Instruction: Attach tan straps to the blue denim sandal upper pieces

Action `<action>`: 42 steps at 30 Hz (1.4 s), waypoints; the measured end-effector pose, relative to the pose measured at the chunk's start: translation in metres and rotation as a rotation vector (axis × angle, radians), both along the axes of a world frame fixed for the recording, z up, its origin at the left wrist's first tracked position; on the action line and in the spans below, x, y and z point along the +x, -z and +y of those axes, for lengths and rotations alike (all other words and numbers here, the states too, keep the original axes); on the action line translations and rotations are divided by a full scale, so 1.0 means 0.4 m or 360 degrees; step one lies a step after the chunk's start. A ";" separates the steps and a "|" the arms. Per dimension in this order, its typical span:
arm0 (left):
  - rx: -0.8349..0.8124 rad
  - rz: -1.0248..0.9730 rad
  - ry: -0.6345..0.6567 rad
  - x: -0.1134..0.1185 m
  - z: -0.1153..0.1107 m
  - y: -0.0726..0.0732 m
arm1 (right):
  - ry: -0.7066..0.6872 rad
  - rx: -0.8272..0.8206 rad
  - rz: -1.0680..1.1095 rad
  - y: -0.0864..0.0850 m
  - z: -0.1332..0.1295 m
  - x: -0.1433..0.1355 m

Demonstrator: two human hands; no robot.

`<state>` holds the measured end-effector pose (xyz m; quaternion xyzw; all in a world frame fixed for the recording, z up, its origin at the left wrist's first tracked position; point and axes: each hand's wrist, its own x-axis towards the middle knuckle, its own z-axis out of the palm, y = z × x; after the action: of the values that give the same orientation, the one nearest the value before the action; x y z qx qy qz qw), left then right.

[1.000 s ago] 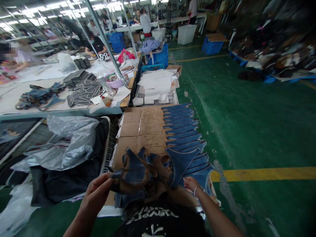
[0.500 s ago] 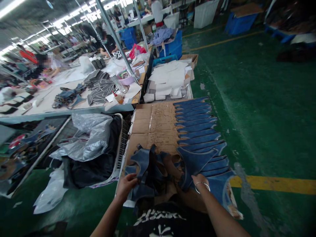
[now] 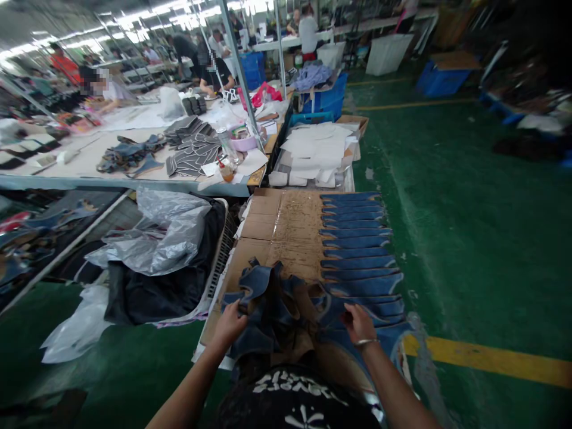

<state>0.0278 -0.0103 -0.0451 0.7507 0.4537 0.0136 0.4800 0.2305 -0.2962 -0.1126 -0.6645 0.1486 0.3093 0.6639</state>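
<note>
A jumbled heap of blue leather pieces with brown undersides (image 3: pixel 259 283) lies on the near part of a cardboard-topped surface (image 3: pixel 259 229). My left hand (image 3: pixel 231 325) is at the left edge of the heap, its fingers closed on the edge of a blue piece. My right hand (image 3: pixel 360 325), with a bracelet at the wrist, hovers just right of the heap. Its fingers are loosely bent, with a gap at the thumb and no piece visible in them. Beyond it, a row of overlapping blue leather pieces (image 3: pixel 357 243) runs along the right side of the cardboard.
A basket with black cloth and clear plastic (image 3: pixel 179 232) stands to the left. White sheets (image 3: pixel 317 149) lie stacked beyond the cardboard. The long worktable (image 3: pixel 75 155) holds grey and blue pieces. Other people work farther back. Green floor (image 3: pixel 469 238) lies to the right.
The blue piece under my right hand now lies lower among the row, and that hand has come off it. My left hand stays at the heap. The view has shifted slightly.
</note>
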 end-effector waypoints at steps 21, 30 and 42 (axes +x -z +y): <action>0.0001 -0.1127 0.0648 0.118 -0.206 -0.148 | -0.0025 0.0632 0.0211 -0.290 0.195 -0.106; 0.0357 -0.1238 0.0569 0.113 -0.182 -0.132 | -0.0219 0.0432 0.0141 -0.282 0.232 -0.151; 0.0239 -0.0912 0.0655 0.102 -0.161 -0.137 | -0.1000 -0.0190 -0.1139 -0.305 0.166 -0.164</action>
<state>0.0687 -0.0745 0.0098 0.8252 0.1379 0.1600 0.5238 0.1650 -0.2298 0.0095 -0.7788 -0.2799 0.2376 0.5086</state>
